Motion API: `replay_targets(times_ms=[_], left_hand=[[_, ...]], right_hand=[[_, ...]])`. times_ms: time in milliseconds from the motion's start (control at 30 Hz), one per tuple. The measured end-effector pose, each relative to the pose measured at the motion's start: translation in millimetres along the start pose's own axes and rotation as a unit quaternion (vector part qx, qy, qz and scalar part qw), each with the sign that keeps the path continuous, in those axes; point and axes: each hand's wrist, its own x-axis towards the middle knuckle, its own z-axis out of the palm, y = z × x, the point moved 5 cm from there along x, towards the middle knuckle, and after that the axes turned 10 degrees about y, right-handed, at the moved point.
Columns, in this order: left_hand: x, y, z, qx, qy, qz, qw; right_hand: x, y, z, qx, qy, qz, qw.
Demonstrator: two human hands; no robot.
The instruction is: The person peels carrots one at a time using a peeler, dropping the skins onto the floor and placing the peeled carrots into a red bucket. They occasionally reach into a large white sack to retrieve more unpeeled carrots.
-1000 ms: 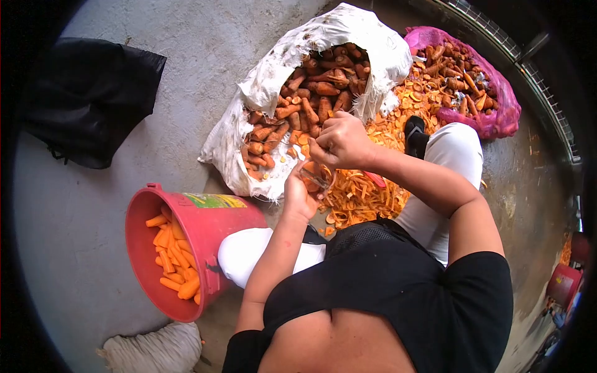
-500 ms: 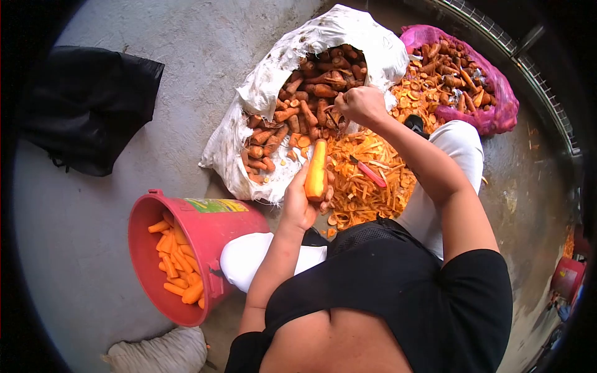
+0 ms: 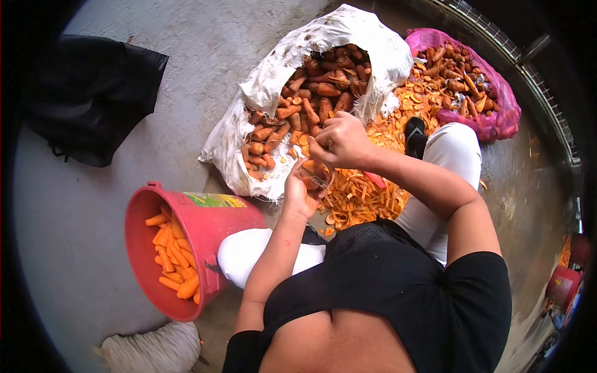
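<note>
My left hand (image 3: 300, 194) is closed round a carrot (image 3: 313, 176), whose upper end is smeared by motion. Just above and to the right of it, my right hand (image 3: 343, 142) is a fist, closed on a small tool too blurred to make out. Behind my hands, a white sack (image 3: 227, 146) lies open with many unpeeled carrots (image 3: 324, 89) inside. Orange peelings (image 3: 364, 202) are heaped below my right forearm, and a red-handled tool (image 3: 375, 179) lies on them, partly hidden by that arm.
A red bucket (image 3: 233, 219) holding peeled carrots (image 3: 176, 255) stands tilted at left. A pink sack (image 3: 505, 112) of carrots lies at upper right. Black cloth or plastic (image 3: 93, 99) is at upper left, and a pale sack (image 3: 152, 349) at lower left.
My right hand has come down and left, close to my left hand. The carrot, upright and clearly visible before, is now blurred and mostly covered by my fingers.
</note>
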Motion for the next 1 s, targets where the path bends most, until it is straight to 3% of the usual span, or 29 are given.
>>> replay_targets(times_ms=[133,233,333,400,467,500,700,733,833,933,1000], left_hand=[[-6.9,-0.6,9.1,-0.003,0.061,0.005,0.998],[-16.5,1.0,15.0,0.051,-0.109,0.043,0.992],[-25.9,-5.2,13.2,0.076,-0.095,0.009,0.993],[-30.2,-5.2,19.5,0.074,-0.134,0.027,0.988],[-38.7,-1.1,27.6,0.083,-0.173,0.029,0.981],[-38.9,2.1,28.1,0.083,-0.164,0.032,0.982],[-17.1,5.8,17.5,0.021,-0.114,-0.001,0.993],[-11.1,5.3,12.8,0.018,-0.103,0.013,0.994],[0.0,6.9,5.2,0.010,-0.071,0.024,0.997],[-4.3,6.6,7.4,-0.014,-0.001,0.018,1.000],[1.4,3.6,4.8,-0.013,-0.013,0.035,0.999]], right_hand=[[-4.8,5.0,6.8,0.013,-0.012,-0.002,1.000],[-3.9,20.3,6.3,-0.005,-0.018,0.040,0.999],[1.4,61.7,6.6,-0.070,-0.064,0.084,0.992],[0.2,88.2,8.1,-0.199,-0.092,0.063,0.974],[-12.5,123.0,11.9,-0.255,-0.101,0.148,0.950],[-10.6,122.2,5.7,-0.265,-0.081,0.141,0.950],[4.7,88.2,-4.7,-0.108,-0.081,0.290,0.947],[5.7,73.6,-4.6,-0.051,-0.052,0.276,0.958],[7.7,27.6,-6.3,-0.024,0.035,0.078,0.996],[4.0,3.1,-2.0,-0.006,0.002,0.022,1.000],[2.4,-1.6,-1.2,-0.005,-0.002,0.006,1.000]])
